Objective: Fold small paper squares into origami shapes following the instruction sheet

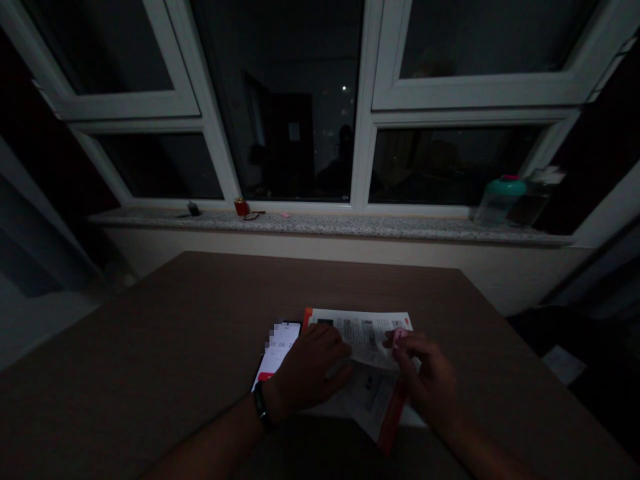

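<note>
Printed sheets with orange-red edges, like a booklet (360, 327), lie on the table before me. The lower part of a page hangs askew toward me, its red-edged corner (387, 433) reaching past the rest. My left hand (320, 363) rests palm down on the left part of the sheets, fingers extended and slightly bent. At the right edge, my right hand (425, 373) pinches a small rounded pink object (399, 335) between thumb and fingers; its kind is too dark to make out. A phone (280, 350) with a lit timer screen lies partly behind my left forearm.
The brown table (225, 287) reaches toward a stone windowsill (320, 227). On the sill stand a clear jar with a teal lid (500, 197), a small red jar (241, 207) and a small dark bottle (193, 209). Dark items lie beyond the table's right edge.
</note>
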Action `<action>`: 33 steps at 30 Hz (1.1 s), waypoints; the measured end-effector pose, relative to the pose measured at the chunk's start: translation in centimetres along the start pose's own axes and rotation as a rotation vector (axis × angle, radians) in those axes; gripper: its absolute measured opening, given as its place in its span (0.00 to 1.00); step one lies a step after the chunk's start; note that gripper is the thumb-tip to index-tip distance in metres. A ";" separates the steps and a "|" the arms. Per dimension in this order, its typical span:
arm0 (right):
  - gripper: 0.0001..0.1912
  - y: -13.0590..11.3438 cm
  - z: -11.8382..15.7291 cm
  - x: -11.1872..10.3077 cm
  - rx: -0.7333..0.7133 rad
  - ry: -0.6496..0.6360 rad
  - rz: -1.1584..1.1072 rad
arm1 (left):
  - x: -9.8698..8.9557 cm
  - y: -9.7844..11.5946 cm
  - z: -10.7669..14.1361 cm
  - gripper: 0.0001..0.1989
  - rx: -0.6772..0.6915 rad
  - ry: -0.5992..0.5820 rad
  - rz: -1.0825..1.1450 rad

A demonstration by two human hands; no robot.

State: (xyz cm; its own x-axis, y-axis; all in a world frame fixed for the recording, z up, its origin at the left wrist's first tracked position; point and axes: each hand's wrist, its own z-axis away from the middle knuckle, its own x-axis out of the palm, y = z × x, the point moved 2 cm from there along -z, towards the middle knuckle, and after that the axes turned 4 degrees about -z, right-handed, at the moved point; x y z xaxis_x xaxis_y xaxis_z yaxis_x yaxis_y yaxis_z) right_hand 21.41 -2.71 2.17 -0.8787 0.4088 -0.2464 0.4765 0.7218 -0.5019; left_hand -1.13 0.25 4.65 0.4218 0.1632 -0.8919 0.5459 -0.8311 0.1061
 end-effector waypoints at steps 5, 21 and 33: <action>0.03 1.2 0.3 0.2 0.188 0.038 -0.032 | 0.1 0.0 0.0 0.08 -0.003 -0.124 0.010; 0.05 2.0 0.2 0.7 0.236 -0.268 -0.032 | 1.1 -0.4 0.0 0.06 -0.087 -0.194 -0.076; 0.07 3.7 -0.2 0.7 0.399 -0.285 0.046 | 1.8 -0.9 0.7 0.23 -0.075 -0.194 -0.028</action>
State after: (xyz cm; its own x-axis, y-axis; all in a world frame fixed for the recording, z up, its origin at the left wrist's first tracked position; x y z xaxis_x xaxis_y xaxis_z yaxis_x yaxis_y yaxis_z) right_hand 22.53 0.36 0.25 -0.8562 0.2261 -0.4645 0.5161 0.4133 -0.7502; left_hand -1.37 0.96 2.62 0.2627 0.0740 -0.9620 0.6110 -0.7844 0.1065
